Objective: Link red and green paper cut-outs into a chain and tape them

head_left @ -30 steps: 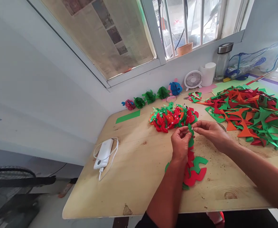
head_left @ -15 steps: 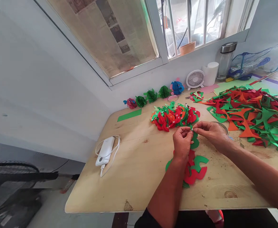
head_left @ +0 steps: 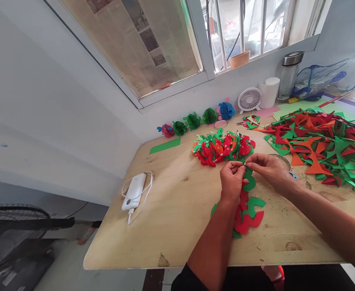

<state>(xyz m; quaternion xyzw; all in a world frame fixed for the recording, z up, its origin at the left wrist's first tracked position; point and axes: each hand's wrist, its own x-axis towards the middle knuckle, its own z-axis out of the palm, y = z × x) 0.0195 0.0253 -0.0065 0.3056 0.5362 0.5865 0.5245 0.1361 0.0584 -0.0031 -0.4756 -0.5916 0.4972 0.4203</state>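
Note:
My left hand (head_left: 232, 181) pinches a green paper cutout (head_left: 249, 180) between thumb and fingers, just in front of a heap of red, orange and green cutouts (head_left: 222, 150). From the right, the thumb and forefinger of my right hand (head_left: 270, 170) are pressed together at the cutout's top edge, on a tiny whitish bit that I cannot make out clearly. The fingertips of both hands nearly meet there. Below them, loose red and green paper cutouts (head_left: 249, 220) lie on the wooden table, partly hidden by my left forearm. A roll of tape (head_left: 282, 161) lies partly behind my right hand.
Red, orange and green paper scraps (head_left: 326, 145) are piled at the right. A white power bank (head_left: 134, 192) with its cable lies at the left. Along the wall stand paper honeycomb figures (head_left: 192, 121), a small fan (head_left: 249, 100) and a glass bottle (head_left: 289, 76).
Both hands stay in nearly the same place, still pinching at the green cutout's top edge. The whole view has shifted very slightly.

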